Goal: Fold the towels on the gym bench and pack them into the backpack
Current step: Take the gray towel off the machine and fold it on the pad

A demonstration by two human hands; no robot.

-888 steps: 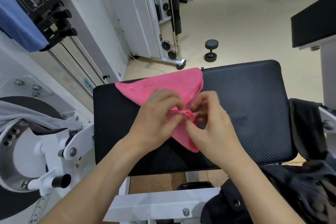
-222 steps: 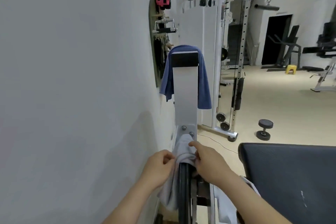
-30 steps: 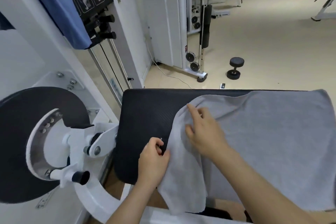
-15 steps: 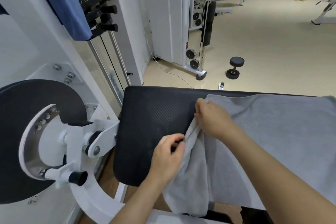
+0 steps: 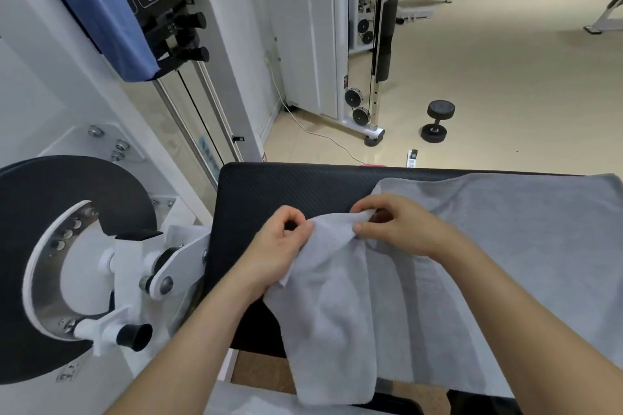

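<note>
I have the grey towel (image 5: 505,263) by its left end: my left hand (image 5: 279,246) pinches the edge between thumb and curled fingers, and my right hand (image 5: 397,229) pinches the same edge just beside it, further from me. Both grips are closed on cloth, with a short raised ridge of towel between them. The towel lies spread over the black worktop (image 5: 286,189), its long axis running off to my right past the frame, its near side hanging over the front edge. Bare pad lies to the left of my hands, so I judge there is room to draw this end out flat. The backpack is not in view. A blue towel (image 5: 111,10) hangs on the machine, upper left.
</note>
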